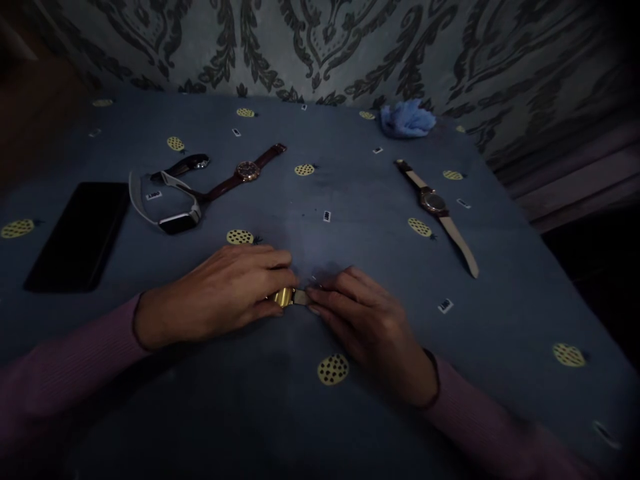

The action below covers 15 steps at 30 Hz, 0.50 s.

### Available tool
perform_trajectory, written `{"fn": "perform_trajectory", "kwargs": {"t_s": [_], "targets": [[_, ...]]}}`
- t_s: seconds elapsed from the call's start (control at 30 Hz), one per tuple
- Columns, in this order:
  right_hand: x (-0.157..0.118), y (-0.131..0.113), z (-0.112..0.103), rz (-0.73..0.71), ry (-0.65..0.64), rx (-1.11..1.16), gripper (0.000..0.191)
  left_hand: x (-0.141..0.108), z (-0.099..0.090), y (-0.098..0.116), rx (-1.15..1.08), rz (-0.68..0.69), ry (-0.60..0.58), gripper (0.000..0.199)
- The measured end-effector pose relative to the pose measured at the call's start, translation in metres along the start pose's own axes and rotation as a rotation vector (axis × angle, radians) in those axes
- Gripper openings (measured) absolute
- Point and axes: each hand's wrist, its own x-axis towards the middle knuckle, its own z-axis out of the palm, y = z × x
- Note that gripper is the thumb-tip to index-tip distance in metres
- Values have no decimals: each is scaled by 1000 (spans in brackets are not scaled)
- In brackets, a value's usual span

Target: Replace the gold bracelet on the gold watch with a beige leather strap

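Just below the middle of the view, a gold-coloured wristwatch [285, 297] lies between my two hands, low over the table. My left hand [220, 290] is closed on its gold case, with the fingers covering the left part. A short pale strap piece [301, 297] comes out of the case on the right. Its end is pinched between the thumb and fingers of my right hand [367, 320]. The rest of the watch is hidden by my hands.
A patterned tablecloth [280, 413] covers the table. At left lie a black phone [77, 237], a smartwatch with a pale band [179, 223], a dark-strapped watch [187, 165] and a brown-strapped watch [247, 171]. Another watch [433, 201] lies face down at right, below a crumpled blue cloth [407, 120].
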Motion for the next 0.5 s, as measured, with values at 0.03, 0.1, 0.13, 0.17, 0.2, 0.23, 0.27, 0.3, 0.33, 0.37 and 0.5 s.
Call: {"fn": "perform_trajectory", "kwargs": {"t_s": [0.03,0.1,0.13,0.17,0.2,0.23,0.27,0.3,0.33,0.37,0.5], "targets": [[0,0,0,1,-2,0,19,1,0,0,4,6,1,20],[-1,0,1,-1,-4,4,20,2,0,0,9,15,2,25],[-1,1,1,-4,-2,9,20,2,0,0,11,18,0,25],[-1,1,1,-5,1,14,20,2,-1,0,12,18,-6,23],[-2,1,1,-7,2,19,20,3,-2,0,11,19,-13,20],[-2,2,1,-8,0,20,19,3,-2,0,8,19,-23,17],[-2,2,1,-11,0,20,19,3,-3,0,6,20,-29,13],[-2,2,1,-14,0,18,18,3,-3,0,4,20,-34,10],[-2,2,1,-19,2,15,18,3,-3,0,2,22,-35,9],[-1,2,1,-23,3,12,18,3,-3,0,-2,25,-35,8],[0,1,1,-22,0,3,20,3,-3,-2,-25,37,-20,7]]}}
